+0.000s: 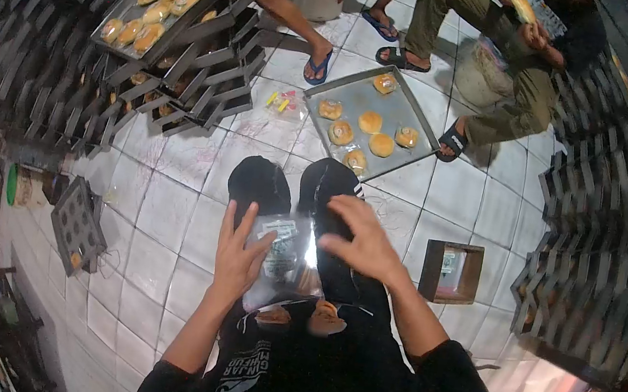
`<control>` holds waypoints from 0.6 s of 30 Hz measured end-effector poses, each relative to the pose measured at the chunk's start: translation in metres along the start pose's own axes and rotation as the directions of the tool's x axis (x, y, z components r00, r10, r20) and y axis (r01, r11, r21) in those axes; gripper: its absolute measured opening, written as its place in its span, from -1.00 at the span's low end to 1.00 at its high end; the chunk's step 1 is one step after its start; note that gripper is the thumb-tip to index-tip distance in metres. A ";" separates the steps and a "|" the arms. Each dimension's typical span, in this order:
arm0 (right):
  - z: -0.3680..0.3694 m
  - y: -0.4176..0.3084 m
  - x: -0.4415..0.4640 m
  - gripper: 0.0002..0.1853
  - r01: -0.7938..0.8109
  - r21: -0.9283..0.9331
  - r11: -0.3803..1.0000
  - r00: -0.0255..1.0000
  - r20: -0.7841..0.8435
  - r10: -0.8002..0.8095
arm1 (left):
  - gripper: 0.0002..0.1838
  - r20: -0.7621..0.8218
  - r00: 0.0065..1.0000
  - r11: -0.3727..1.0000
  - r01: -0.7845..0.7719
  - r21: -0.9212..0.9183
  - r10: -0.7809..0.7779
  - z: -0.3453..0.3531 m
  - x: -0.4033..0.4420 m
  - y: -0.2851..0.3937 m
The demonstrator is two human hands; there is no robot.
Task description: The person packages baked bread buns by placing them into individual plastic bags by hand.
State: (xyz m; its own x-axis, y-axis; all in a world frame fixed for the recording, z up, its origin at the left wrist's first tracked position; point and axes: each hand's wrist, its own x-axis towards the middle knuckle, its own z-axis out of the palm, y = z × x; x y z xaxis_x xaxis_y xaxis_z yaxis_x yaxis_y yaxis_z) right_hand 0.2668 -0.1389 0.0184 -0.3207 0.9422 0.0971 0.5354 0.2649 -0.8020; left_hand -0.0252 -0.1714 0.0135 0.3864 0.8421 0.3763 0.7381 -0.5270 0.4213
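Observation:
A clear plastic bag with green and white print lies across my lap, possibly with more bags under it. My left hand rests at the bag's left edge, its fingers stretched out and apart. To the right, my right hand is raised just off the bag, fingers spread, with nothing in it. Beyond my knees, a metal tray on the floor carries several round buns, some in clear wrapping.
Stacked trays stand at upper left, the top one bearing buns. A wooden box sits right of me, a dark moulded pan left. Two people sit opposite, each holding bread, beside buckets. More racked trays line the right.

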 end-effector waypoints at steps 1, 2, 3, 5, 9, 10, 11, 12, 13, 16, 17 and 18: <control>-0.004 -0.025 0.001 -0.40 0.106 -0.065 0.992 0.994 -0.018 -0.107 | -0.48 -0.008 0.998 0.998 -0.062 0.005 0.062 -0.003 -0.003 0.001; -0.014 -0.041 0.001 -0.43 0.134 -0.078 0.988 0.989 0.081 -0.128 | -0.51 -0.014 0.992 0.992 -0.123 0.009 0.123 -0.006 -0.004 0.002; -0.020 -0.049 0.000 -0.46 0.162 -0.087 0.983 0.972 0.184 -0.144 | -0.55 -0.023 0.997 0.950 0.065 -0.305 -0.075 -0.010 0.002 0.012; -0.021 -0.046 -0.002 -0.54 0.332 -0.084 0.939 0.936 0.155 -0.317 | -0.64 0.185 0.933 0.633 0.347 -0.692 -0.310 -0.018 0.013 0.034; -0.054 -0.020 0.008 -0.72 0.171 0.289 0.942 0.935 0.254 -0.248 | -0.72 0.786 0.607 0.532 0.708 -0.465 -0.120 -0.039 0.014 0.006; -0.060 0.018 0.012 -0.74 -0.198 0.631 0.750 0.950 0.312 -0.012 | -0.82 0.719 0.666 0.357 0.732 -0.580 -0.199 -0.031 0.008 0.006; -0.057 0.072 0.009 -0.76 -0.480 0.809 0.339 0.877 0.445 0.180 | -0.85 0.666 0.671 0.241 0.740 -0.628 -0.326 -0.031 0.010 0.003; -0.032 0.143 -0.001 -0.73 -0.503 0.795 0.339 0.833 0.343 0.434 | -0.84 0.601 0.658 0.135 0.718 -0.683 -0.454 -0.035 0.020 -0.006; -0.007 0.212 -0.010 -0.70 -0.526 0.786 0.324 0.725 0.215 0.654 | -0.81 0.532 0.617 0.037 0.672 -0.740 -0.580 -0.035 0.033 -0.013; 0.006 0.296 -0.035 -0.58 -0.863 -0.251 0.439 0.315 0.412 0.855 | -0.67 0.182 0.535 0.108 0.465 -0.879 -0.825 -0.019 0.084 -0.020; 0.008 0.304 -0.023 -0.53 -0.841 -0.314 0.441 0.253 0.492 0.833 | -0.68 0.187 0.527 0.102 0.471 -0.876 -0.829 -0.010 0.086 -0.029; 0.034 0.390 -0.037 -0.69 -0.558 -0.074 0.827 0.682 0.526 0.507 | -0.68 0.195 0.520 0.093 0.477 -0.874 -0.832 0.002 0.085 -0.037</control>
State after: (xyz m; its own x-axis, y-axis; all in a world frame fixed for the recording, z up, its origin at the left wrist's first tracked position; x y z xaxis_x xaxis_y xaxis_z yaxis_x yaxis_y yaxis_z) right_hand 0.4611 -0.0774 -0.3176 -0.3584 0.6692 -0.6509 0.6794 -0.2913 -0.6735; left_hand -0.0183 -0.0801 0.0284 -0.3056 0.8983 -0.3157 -0.2300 0.2521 0.9400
